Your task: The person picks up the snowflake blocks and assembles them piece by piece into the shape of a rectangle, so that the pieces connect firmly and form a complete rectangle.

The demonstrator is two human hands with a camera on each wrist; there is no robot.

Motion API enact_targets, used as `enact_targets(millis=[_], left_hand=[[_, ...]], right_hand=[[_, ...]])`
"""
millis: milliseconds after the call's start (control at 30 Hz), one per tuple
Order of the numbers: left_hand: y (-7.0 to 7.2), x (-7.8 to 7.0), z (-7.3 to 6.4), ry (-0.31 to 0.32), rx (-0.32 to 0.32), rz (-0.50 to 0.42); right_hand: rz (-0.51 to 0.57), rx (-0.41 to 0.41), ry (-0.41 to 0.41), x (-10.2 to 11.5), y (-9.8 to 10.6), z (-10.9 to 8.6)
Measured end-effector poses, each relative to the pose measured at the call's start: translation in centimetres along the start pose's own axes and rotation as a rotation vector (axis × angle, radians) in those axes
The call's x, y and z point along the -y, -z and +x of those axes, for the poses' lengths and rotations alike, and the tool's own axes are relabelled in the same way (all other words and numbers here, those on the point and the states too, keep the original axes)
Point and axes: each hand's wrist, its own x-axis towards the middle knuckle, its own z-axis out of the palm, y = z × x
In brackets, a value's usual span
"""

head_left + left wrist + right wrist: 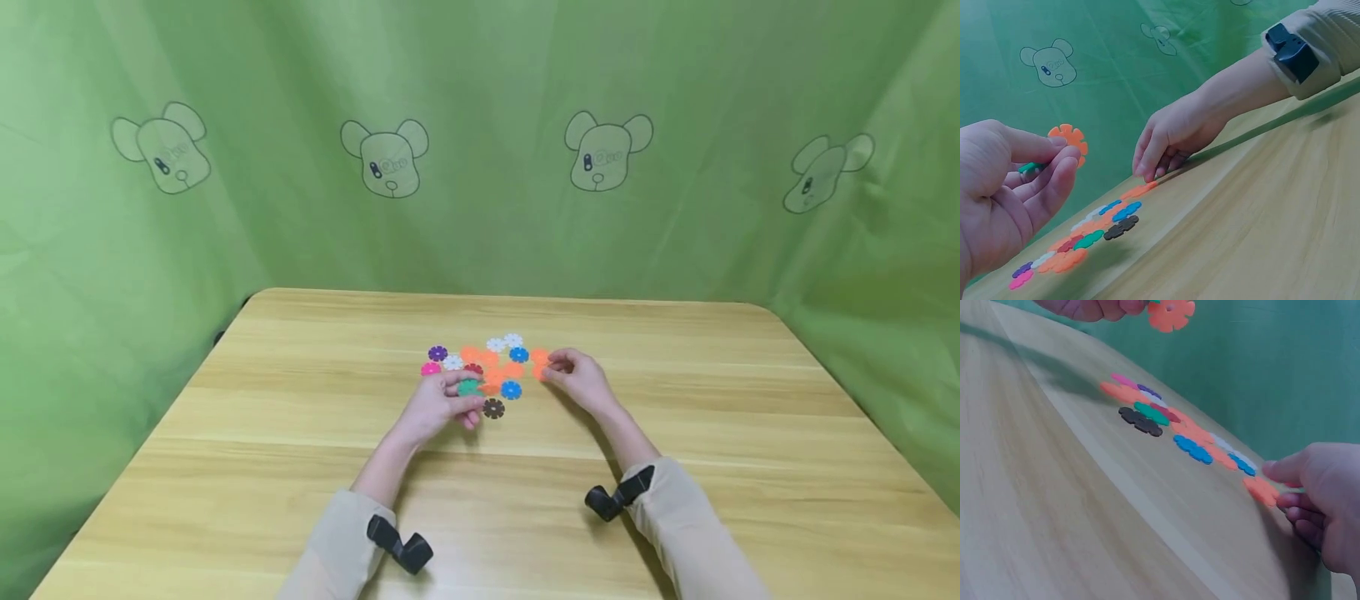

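Observation:
My left hand [438, 406] is raised above the table. Between its thumb and fingers it pinches a green flower-shaped interlocking disc [469, 387]. An orange interlocking disc [1071, 139] sits against the green one at an angle; fingers partly hide where they meet. At the right end of the spread of discs, my right hand [583, 382] is down at the tabletop. Its thumb and curled fingers are at the edge of an orange interlocking disc [1262, 490] lying flat, and appear to grip its rim.
Flat on the wooden table [675, 542] lie several more discs, among them a black one [493, 408], a blue one [512, 390], a purple one [438, 353] and a pink one [431, 368]. Green curtain [480, 242] surrounds the table's back and sides.

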Motion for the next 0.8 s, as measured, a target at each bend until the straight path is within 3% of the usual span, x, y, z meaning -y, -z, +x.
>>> enact_targets(millis=[300,467,800], left_hand=[[-0.1,0.3,0.0,0.008,-0.004,-0.046],[-0.2,0.4,0.0,0.022,0.01,-0.072],[-0.2,0.3,0.1,0.037,0.017,-0.079]], right_hand=[[-0.246,-0.025,0.016,-0.4,-1.1,0.7],[-0.236,0.003,-0.007,0.0,-1.1,0.7],[-0.177,0.026,0.044,1.1,-1.1,-1.0]])
